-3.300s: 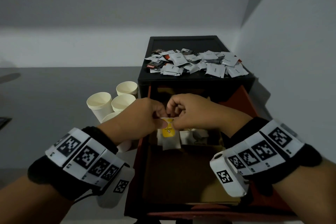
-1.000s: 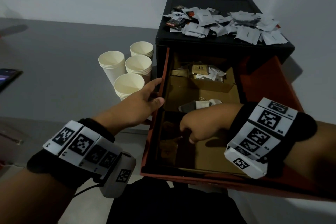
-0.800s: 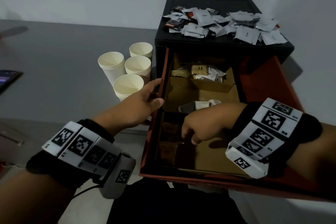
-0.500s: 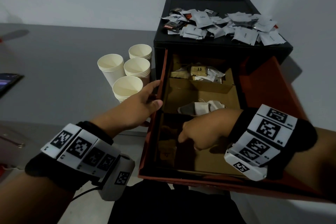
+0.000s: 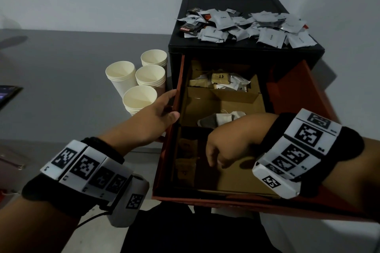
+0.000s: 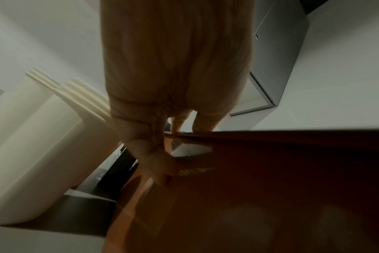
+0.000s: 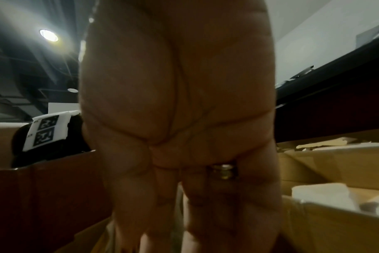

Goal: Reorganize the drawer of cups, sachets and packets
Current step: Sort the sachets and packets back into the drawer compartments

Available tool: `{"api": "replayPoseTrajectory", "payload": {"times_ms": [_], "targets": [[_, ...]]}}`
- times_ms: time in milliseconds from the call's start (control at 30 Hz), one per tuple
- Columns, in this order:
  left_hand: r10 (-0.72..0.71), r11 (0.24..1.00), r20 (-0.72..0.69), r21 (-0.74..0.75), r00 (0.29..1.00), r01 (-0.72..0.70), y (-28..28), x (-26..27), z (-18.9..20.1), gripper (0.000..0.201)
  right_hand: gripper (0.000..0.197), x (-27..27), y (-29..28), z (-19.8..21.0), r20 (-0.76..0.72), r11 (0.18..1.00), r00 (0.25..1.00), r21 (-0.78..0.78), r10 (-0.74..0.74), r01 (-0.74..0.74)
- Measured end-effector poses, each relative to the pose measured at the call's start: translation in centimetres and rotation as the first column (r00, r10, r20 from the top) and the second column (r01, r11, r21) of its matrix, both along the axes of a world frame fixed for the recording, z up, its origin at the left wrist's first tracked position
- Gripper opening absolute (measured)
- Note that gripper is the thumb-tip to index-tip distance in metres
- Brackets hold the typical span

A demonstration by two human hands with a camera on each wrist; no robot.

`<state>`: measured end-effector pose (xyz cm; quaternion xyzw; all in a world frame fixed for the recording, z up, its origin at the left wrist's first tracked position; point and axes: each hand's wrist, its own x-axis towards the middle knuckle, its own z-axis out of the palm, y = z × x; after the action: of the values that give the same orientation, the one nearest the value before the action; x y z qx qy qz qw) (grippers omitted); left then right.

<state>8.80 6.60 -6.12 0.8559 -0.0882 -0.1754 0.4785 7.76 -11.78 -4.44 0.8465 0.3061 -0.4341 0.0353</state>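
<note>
Little writing reads clearly: among the grey-white sachets heaped on top of the black cabinet, one dark packet carries a red label with white letters that look like "KOPIKO"; the sachets bear small dark print, too fine to read; the white wristbands on both wrists carry black square codes.

The drawer is red-brown, pulled out of the cabinet toward the person, its long axis running from the cabinet to the viewer; cardboard dividers line it and cut it crosswise into compartments; the far compartment holds tan and white packets in a loose heap; the middle one holds pale tea bags with a thin string; the near left part is dark, with a few brown sachets lying flat, their print unreadable.

The left hand rests on the drawer's left wall, thumb over the top edge and fingers against the outer face, clasping the wall; the right hand hangs inside the near compartment, fingers pointing down and loosely bent; whether they hold anything cannot be told.

Four stacks of cream paper cups stand upright, mouths up, on the grey counter just left of the drawer; a dark screen lies at the counter's far left edge.
</note>
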Motion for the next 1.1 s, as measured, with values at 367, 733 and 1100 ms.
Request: {"api": "replayPoseTrajectory", "payload": {"times_ms": [367,733,1100], "targets": [[0.002,0.998,0.004,0.064,1.000,-0.002,-0.4,-0.1,0.2,0.058,0.032,1.7,-1.1,0.5,-0.001,0.995,0.996,-0.057,-0.085,0.085],[-0.033,0.993,-0.008,0.110,0.999,0.034,-0.6,0.7,1.3,0.058,0.002,6.8,-3.9,-2.5,0.439,0.941,0.839,0.047,-0.321,0.335],[-0.111,0.991,0.419,0.114,0.901,0.069,-2.0,1.2,6.1,0.060,0.015,5.1,-4.7,5.1,-0.325,0.225,0.667,0.767,-0.670,0.600]]}}
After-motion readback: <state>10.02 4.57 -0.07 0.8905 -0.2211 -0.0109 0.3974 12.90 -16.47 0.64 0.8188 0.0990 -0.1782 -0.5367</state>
